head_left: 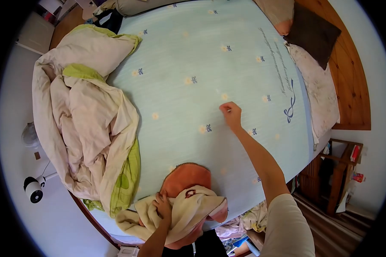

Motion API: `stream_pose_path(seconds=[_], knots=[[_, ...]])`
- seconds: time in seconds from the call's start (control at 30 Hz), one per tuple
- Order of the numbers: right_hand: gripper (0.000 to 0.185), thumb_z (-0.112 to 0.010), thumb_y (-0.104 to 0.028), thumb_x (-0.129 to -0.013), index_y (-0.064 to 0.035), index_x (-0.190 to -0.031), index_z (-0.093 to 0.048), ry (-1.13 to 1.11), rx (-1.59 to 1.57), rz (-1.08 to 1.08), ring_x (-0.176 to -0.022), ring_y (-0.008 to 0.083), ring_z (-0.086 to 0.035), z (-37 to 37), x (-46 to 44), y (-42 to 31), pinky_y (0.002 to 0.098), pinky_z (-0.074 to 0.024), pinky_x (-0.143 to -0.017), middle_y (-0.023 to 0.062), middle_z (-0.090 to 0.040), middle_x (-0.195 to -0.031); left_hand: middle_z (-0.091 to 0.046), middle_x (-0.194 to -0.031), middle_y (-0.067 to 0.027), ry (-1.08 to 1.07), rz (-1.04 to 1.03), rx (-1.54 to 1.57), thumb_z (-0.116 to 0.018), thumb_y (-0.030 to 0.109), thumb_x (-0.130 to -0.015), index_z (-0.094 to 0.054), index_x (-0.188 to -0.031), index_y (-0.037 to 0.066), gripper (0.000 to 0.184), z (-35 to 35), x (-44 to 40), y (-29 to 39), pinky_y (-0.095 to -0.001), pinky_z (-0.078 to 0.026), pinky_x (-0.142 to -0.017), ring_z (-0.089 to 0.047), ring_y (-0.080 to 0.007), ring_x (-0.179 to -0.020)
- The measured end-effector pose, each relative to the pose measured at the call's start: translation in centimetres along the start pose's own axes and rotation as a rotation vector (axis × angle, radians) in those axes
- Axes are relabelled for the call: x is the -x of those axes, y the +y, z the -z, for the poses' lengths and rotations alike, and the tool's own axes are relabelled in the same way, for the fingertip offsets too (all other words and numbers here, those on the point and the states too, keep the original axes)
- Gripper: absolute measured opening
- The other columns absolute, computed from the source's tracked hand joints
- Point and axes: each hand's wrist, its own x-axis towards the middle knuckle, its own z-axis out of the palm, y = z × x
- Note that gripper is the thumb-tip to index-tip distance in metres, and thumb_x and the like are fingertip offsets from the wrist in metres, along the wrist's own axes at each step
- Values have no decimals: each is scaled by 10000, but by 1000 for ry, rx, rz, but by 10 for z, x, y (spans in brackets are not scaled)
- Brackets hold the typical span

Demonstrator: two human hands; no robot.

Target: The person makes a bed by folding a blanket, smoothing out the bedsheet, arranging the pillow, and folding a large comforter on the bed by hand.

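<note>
A cream and coral-pink blanket (197, 208) with a stitched edge lies bunched at the near edge of the bed. My left hand (162, 206) grips its folds, with the fingertips partly sunk in the cloth. Farther out, my right hand (231, 115) is over the pale green, flower-printed bed sheet (180, 100). Its fingers are curled in a pinch, and a small pale spot shows at them; whether it is a held thing I cannot make out.
A crumpled cream and green quilt (86, 115) covers the bed's left side. Pillows (317, 85) and a dark brown cushion (315, 32) lie at the right by the wooden headboard (351, 81). A wooden bedside shelf (334, 175) stands at the lower right.
</note>
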Motion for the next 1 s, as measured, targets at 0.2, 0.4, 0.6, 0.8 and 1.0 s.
stream_pose_path(seconds=[0.2, 0.4, 0.6, 0.8, 1.0], knots=[[270, -709, -51, -668, 27, -911, -622, 312, -143, -358, -680, 155, -626, -41, -61, -18, 289, -484, -590, 104, -634, -699, -313, -1346, -76, -66, 45, -8, -488, 79, -821, -440, -1213, 252, 432, -7, -1, -4, -417, -404, -859, -373, -363, -1043], [161, -690, -65, -674, -36, -827, -650, 274, 457, -190, -697, 244, -626, -49, -72, -9, 343, -480, -643, 98, -642, -725, -344, -1322, -88, 32, -5, -60, -482, 100, -825, -450, -1207, 267, 418, -9, -2, -4, -416, -417, -837, -392, -362, -1011], [84, -632, -12, -721, -38, -797, -657, -127, 293, 59, -668, 219, -611, -13, -4, 0, 311, -477, -612, 81, -633, -710, -365, -1305, -93, 45, 2, 34, -486, 115, -835, -463, -1189, 251, 380, -3, -2, -1, -419, -432, -809, -394, -368, -993], [255, -645, -34, -717, -46, -970, -620, -714, 78, -142, -675, 239, -601, -7, 141, -55, 330, -474, -619, 126, -625, -741, -376, -1289, -102, 82, -14, 13, -504, 125, -830, -477, -1167, 210, 349, 1, -2, 1, -392, -455, -775, -396, -367, -992], [90, -566, -88, -789, -48, -865, -592, -668, 463, 412, -720, 325, -559, -32, 162, -17, 404, -456, -641, 128, -577, -755, -383, -1276, -109, 180, -77, 42, -516, 113, -823, -479, -1147, 187, 336, -5, -1, -2, -407, -470, -747, -402, -366, -981]])
